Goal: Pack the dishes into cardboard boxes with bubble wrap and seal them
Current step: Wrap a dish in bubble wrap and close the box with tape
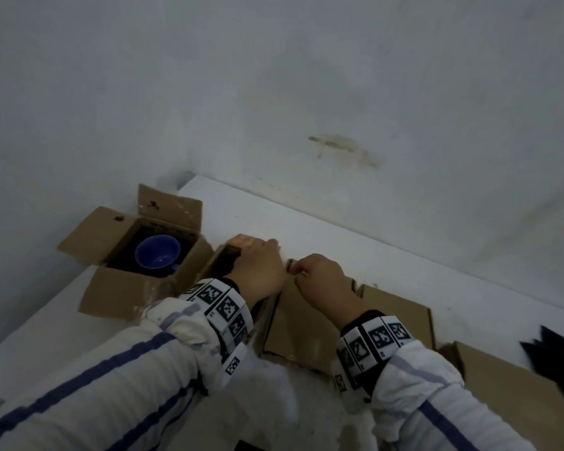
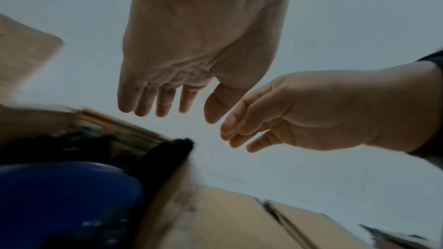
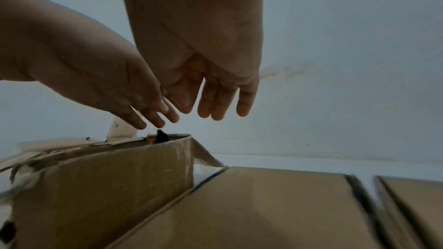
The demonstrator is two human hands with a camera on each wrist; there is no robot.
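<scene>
- Head view: the left hand (image 1: 258, 266) is seen over the edge of a second box (image 1: 223, 260), just right of the open box (image 1: 137, 255); the right hand (image 1: 319, 281) is close beside it, above flat cardboard sheets (image 1: 306, 327). A blue bowl (image 1: 157, 251) sits in the open box to the left of both hands, on dark lining (whether this is bubble wrap cannot be told). The second box's contents are hidden by the left hand.
- Left wrist view: the left hand (image 2: 199, 44) is shown relaxed, fingers straight and slightly apart, nothing held. The right hand (image 2: 311, 113) reaches in from the right, loosely spread, also empty. The blue bowl (image 2: 67, 200) lies below, blurred.
- Right wrist view: the right hand (image 3: 203, 44) hangs with fingers extended over the box's rim (image 3: 165, 139); the left hand (image 3: 95, 75) is just beside it, fingertips near the rim.
- Handling, as a judgement: the bowl is likely ceramic, stiff, fragile and rather slippery, best taken by the rim with support beneath. The cardboard flaps are light and bendable, best taken at their free edges.
</scene>
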